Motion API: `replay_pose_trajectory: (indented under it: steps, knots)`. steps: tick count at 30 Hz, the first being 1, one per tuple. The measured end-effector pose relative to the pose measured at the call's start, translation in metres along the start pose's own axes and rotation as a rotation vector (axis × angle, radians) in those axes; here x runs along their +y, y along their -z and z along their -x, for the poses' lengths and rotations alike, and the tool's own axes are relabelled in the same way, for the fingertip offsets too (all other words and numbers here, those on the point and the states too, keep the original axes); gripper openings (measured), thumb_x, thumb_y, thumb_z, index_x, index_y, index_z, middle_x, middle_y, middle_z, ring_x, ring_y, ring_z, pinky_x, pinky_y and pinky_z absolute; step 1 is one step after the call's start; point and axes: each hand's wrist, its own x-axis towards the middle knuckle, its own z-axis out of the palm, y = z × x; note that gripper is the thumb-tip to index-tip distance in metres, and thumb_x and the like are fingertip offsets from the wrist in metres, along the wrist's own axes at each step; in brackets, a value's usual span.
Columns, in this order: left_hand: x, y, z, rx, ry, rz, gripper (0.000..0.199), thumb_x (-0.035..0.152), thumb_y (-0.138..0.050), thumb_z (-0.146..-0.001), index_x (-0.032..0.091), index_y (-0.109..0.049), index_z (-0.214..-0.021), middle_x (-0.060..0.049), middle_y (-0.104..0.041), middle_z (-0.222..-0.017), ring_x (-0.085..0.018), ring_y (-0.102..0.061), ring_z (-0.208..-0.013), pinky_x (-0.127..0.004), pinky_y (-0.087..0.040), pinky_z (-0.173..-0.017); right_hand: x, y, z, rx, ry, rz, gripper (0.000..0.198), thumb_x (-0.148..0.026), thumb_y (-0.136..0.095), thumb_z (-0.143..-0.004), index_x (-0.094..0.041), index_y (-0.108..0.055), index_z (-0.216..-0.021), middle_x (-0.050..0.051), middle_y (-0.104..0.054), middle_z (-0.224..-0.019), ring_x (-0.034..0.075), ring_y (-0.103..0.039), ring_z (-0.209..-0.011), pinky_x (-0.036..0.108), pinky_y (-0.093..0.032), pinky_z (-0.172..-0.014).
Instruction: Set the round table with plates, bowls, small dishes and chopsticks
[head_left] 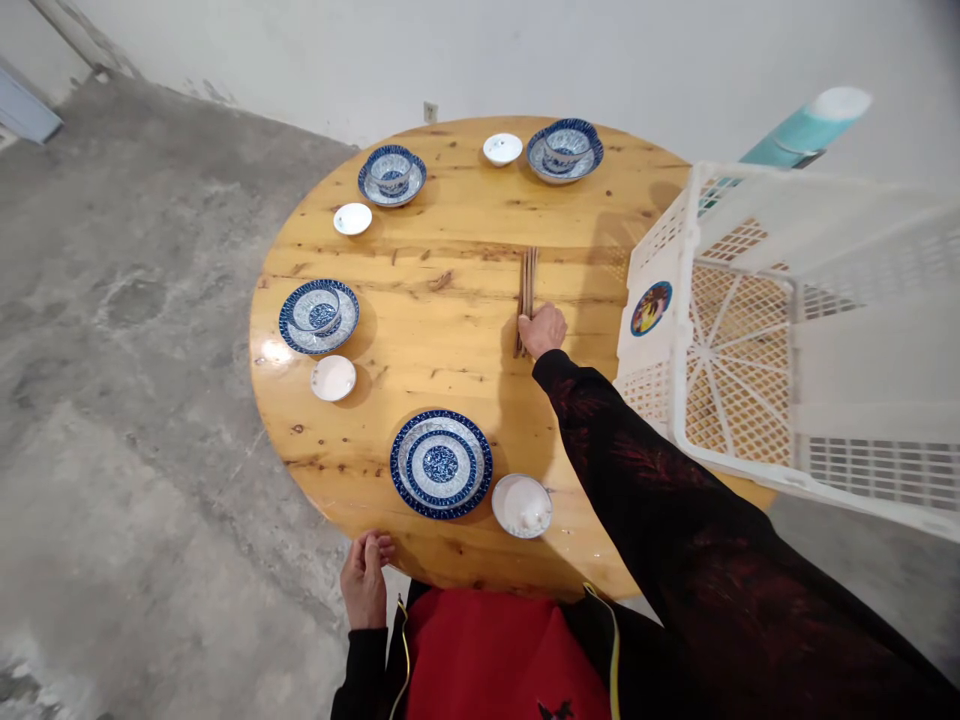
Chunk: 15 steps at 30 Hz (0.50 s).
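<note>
Stretched out over the round wooden table [442, 345], my right hand [545, 328] is closed around the lower part of a small bundle of brown chopsticks [529, 272]. The chopsticks point away from me, and their ends show on both sides of the hand. Down by the table's front left edge, my left hand [366, 572] hangs loosely with half-curled fingers and holds nothing. Nearest to it is a blue-patterned plate with a bowl [440, 463] in it. Right of that plate sits a small white dish [523, 505].
Other blue-and-white settings [319, 316], [391, 176], [564, 151] line the table's left and far sides, with small white dishes [333, 378], [352, 218], [502, 149] beside them. A white plastic crate [679, 390] stands at the right, in front of a turquoise cylinder [787, 135].
</note>
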Motion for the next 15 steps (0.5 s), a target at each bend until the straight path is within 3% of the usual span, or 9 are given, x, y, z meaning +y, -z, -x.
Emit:
replay_pose_trajectory:
  steps: [9, 15]
  knots:
    - [0.0, -0.001, -0.003, -0.007, 0.011, -0.001, 0.061, 0.073, -0.071, -0.067, 0.016, -0.07, -0.086, -0.009, -0.077, -0.078, -0.021, -0.073, -0.069, -0.031, -0.059, -0.063, -0.015, 0.018, 0.002, -0.039, -0.045, 0.177, 0.031, -0.027, -0.061, -0.088, -0.009, -0.071, -0.11, 0.023, -0.07, -0.115, 0.034, -0.066, -0.109, 0.044, -0.052, -0.093]
    - [-0.002, 0.003, -0.002, 0.006, 0.014, -0.004, 0.059, 0.071, -0.071, -0.068, 0.016, -0.07, -0.087, -0.009, -0.077, -0.078, -0.022, -0.073, -0.07, -0.032, -0.06, -0.064, -0.019, 0.027, 0.003, -0.059, -0.061, 0.14, 0.03, -0.026, -0.064, -0.085, -0.007, -0.074, -0.105, 0.025, -0.072, -0.109, 0.036, -0.068, -0.106, 0.042, -0.053, -0.09]
